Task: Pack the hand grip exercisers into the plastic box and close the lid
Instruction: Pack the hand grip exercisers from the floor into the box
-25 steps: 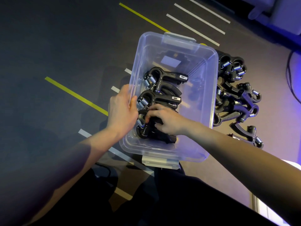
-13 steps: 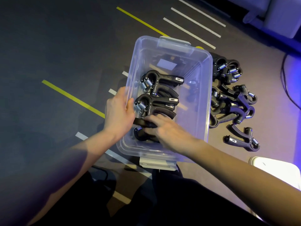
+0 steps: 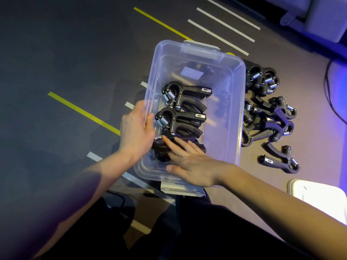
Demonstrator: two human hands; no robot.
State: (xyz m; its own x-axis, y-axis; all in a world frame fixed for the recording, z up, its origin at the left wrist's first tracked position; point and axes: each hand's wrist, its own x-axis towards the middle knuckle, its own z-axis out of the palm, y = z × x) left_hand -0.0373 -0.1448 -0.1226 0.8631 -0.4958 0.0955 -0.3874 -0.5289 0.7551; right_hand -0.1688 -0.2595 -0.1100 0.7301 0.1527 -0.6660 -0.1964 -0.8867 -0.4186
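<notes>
The left hand [image 3: 136, 131] grips the plastic box [image 3: 237, 117] rim. The right hand [image 3: 189, 164], fingers straight, presses the nearest exerciser [image 3: 161, 150] inside. Remaining exercisers [image 3: 266, 117] lie beside the box on the floor.

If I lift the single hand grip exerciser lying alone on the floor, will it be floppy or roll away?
The lone hand grip exerciser probably stays stiff: its black handles look like moulded plastic. It seems unlikely to roll, lying flat with splayed handles. Its metal spring may make it slightly heavy.
</notes>
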